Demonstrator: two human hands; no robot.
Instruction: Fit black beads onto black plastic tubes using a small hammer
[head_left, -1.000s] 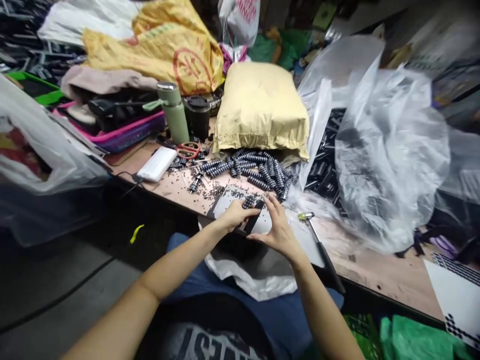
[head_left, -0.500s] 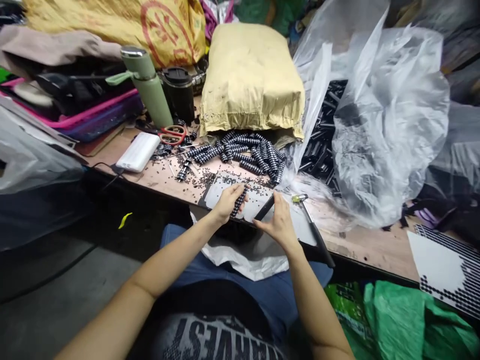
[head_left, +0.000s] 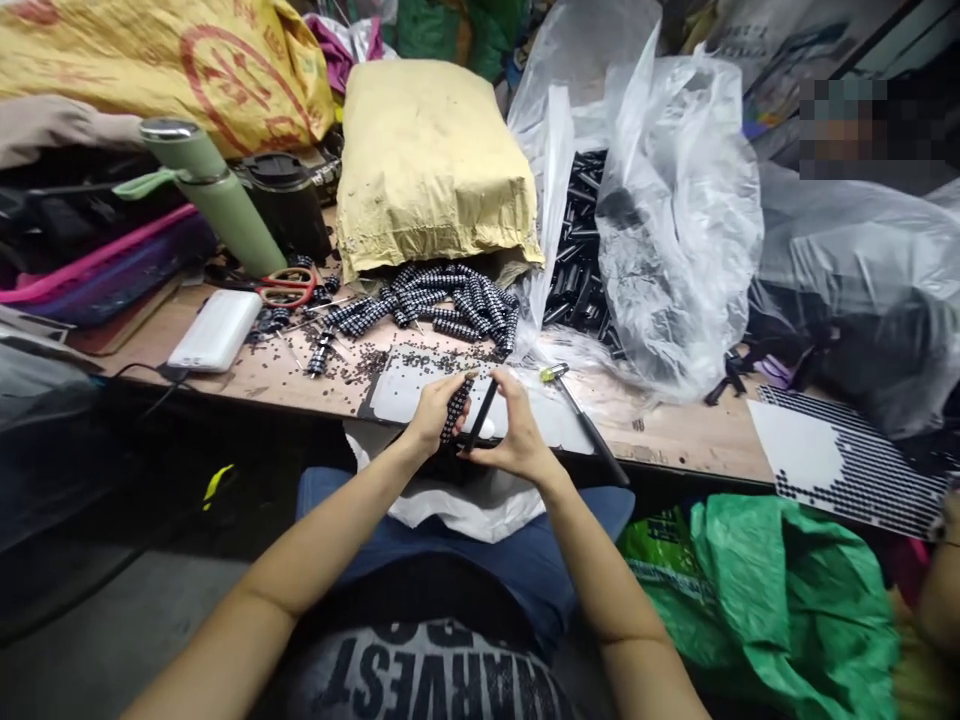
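Head view: since the frame half a second ago, the black bar (head_left: 481,412) is brought closer to the dotted strip (head_left: 455,411) and is tipped more steeply; the whole scene is also shifted leftward.

Both forearms are extended forward and angled inward, so that the hands are brought nearly together over the near edge of the table (head_left: 679,443). By the left hand (head_left: 430,414) the dotted strip is gripped, with fingers curled around it and thumb laid along its upper part; little opening is left. By the right hand (head_left: 519,432) the black bar is held at its ends, the upper end at the forefinger and the lower end at the thumb; a wide C shape is formed. Bar and strip are held side by side, both slanted, with a narrow gap seen between them; contact at the lower ends cannot be judged.

Beyond the hands, a white board (head_left: 395,388) is seen, strewn with dark bits. To the right, a hammer (head_left: 594,432) is laid aslant.
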